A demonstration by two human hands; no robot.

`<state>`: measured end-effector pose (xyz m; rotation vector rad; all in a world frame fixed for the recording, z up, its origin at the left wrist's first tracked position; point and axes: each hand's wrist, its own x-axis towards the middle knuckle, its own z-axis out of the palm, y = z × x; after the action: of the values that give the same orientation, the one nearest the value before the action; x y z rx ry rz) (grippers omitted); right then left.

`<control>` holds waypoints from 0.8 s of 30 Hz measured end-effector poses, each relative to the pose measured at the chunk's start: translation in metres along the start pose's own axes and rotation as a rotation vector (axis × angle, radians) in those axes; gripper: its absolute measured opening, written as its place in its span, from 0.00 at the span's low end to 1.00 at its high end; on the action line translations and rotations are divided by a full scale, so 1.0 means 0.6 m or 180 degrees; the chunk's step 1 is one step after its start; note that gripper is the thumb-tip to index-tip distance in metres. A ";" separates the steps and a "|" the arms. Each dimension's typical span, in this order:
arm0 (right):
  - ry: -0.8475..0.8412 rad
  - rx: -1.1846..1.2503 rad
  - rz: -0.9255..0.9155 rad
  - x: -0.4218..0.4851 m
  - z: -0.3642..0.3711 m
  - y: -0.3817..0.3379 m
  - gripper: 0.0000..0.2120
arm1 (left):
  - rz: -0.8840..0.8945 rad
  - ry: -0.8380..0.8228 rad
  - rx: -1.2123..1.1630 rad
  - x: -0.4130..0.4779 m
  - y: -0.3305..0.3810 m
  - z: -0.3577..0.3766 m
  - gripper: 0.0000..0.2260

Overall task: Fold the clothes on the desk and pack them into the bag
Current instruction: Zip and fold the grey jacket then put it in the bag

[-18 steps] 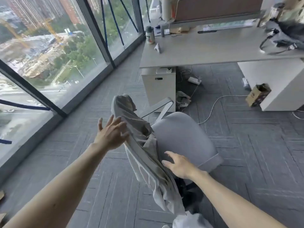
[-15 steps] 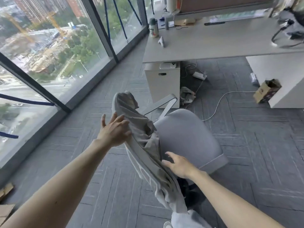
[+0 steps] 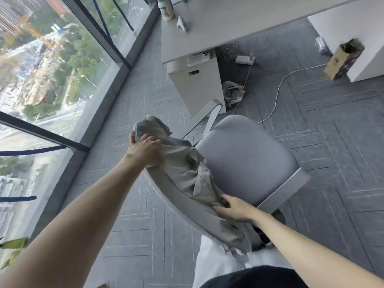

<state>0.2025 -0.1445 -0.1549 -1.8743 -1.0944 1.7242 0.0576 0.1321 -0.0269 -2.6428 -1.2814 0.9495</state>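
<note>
A beige-grey garment [image 3: 187,175] hangs draped over the backrest of a grey office chair [image 3: 249,159]. My left hand [image 3: 145,150] grips the garment's upper end at the top of the backrest, fingers closed on the cloth. My right hand [image 3: 232,207] pinches the garment's lower part near the seat's edge. The white desk [image 3: 239,19] lies beyond the chair. No bag for packing shows in this view.
A white drawer unit [image 3: 195,86] stands under the desk, with cables [image 3: 276,94] and a power adapter on the carpet. A cardboard box [image 3: 342,59] sits on the floor at right. A bottle [image 3: 166,9] stands on the desk. Floor-to-ceiling glass runs along the left.
Both hands went from open, hovering beside the garment, to closed on it. The view has tilted down and moved closer to the chair.
</note>
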 end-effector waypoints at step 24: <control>0.3196 0.1130 0.0007 -0.140 0.012 -0.004 0.21 | 0.1215 -0.0590 0.0555 0.108 -0.009 -0.033 0.28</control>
<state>0.1990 -0.2072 -0.0982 -2.0581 -0.3505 0.6768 0.0949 0.1865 -0.0420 -2.7611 -0.6834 1.3128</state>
